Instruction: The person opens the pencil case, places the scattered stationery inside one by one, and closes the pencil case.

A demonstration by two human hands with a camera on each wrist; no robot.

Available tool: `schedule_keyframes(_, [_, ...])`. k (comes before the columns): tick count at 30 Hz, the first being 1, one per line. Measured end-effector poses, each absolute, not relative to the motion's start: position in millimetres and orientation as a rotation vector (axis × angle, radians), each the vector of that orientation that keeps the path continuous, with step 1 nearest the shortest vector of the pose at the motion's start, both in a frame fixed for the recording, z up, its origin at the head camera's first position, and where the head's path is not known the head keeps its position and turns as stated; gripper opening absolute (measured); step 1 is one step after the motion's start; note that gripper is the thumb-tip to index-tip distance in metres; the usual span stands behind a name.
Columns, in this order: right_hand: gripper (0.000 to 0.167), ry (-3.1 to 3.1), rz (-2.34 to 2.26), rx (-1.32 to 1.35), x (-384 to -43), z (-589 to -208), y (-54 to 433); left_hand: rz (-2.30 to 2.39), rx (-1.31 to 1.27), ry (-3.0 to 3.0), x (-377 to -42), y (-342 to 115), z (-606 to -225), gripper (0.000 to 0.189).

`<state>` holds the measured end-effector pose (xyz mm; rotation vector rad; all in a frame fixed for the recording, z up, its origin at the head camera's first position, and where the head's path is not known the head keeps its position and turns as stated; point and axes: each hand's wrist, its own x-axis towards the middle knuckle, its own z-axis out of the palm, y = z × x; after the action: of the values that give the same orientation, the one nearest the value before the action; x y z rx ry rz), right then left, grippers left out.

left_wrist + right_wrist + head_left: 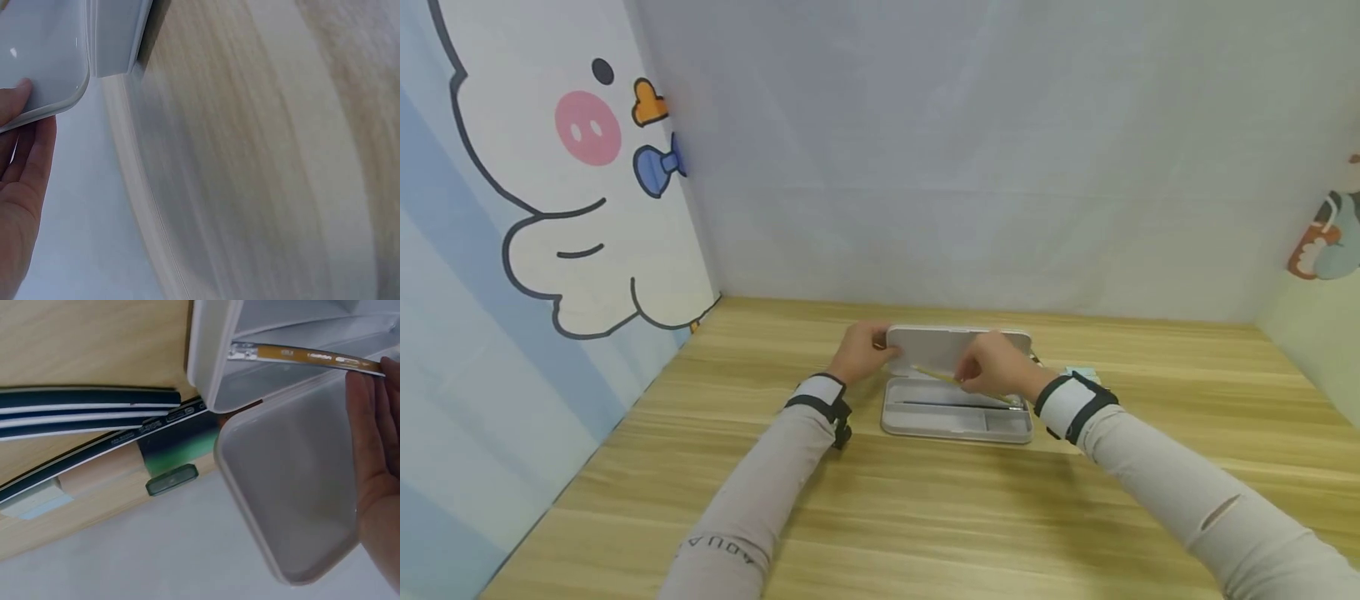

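Note:
A pale pencil case lies on the table with its lid raised. My left hand grips the lid's left edge; in the left wrist view the thumb is on the inner face and the fingers are behind. Over the tray, my right hand pinches a yellow pencil. Its silver-coloured end shows in the right wrist view, where the pencil slants across the tray opening. A dark, thin pencil lies lengthwise in the tray, which has a small compartment at its right.
Right of the case, partly hidden by my right arm in the head view, are several dark pencils, a block-shaped eraser and a small dark-green translucent piece. A pale curtain wall stands behind the wooden table.

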<state>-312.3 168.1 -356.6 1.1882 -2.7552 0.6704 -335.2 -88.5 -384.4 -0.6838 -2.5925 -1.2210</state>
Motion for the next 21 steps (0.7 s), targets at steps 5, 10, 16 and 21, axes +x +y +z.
schedule_keyframes(5, [0.008,-2.88,0.626,1.122,-310,-361,157,-1.217,-0.685,-2.595,-333,-88,-382,0.016])
schedule_keyframes(10, [0.008,-3.007,0.556,1.074,-305,-361,150,-1.208,-0.701,-2.602,-329,-87,-380,0.016])
schedule_keyframes(16, [0.008,-3.005,0.523,1.094,-301,-356,152,-1.226,-0.697,-2.601,-326,-89,-379,0.016])
schedule_keyframes(21, [0.007,-2.912,0.506,1.145,-300,-346,175,-1.217,-0.69,-2.607,-325,-89,-378,0.017])
